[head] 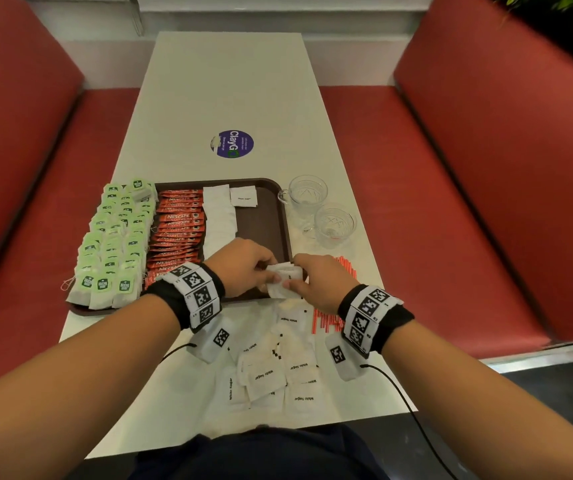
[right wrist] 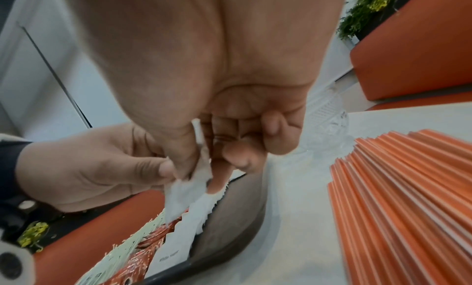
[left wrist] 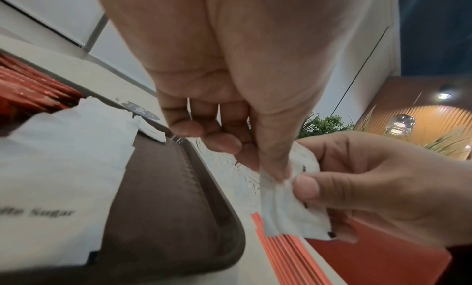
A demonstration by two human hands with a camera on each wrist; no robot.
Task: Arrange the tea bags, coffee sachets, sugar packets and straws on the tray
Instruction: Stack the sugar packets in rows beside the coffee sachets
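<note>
Café booth: red benches (head: 486, 174), table (head: 229, 84)

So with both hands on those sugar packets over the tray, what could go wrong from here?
The left hand and right hand pinch several sugar packets at once; one could slip and land askew. Lowering them may nudge the sugar column on the tray. The right forearm could scatter the straws.

White sugar packets (head: 283, 280) — above tray (head: 283, 216)

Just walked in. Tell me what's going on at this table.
A person is filling a tray. Both the left hand and right hand pinch sugar packets over its near edge. Tea bags, coffee sachets and a sugar row are laid out. Loose sugar and straws wait on the table.
</note>
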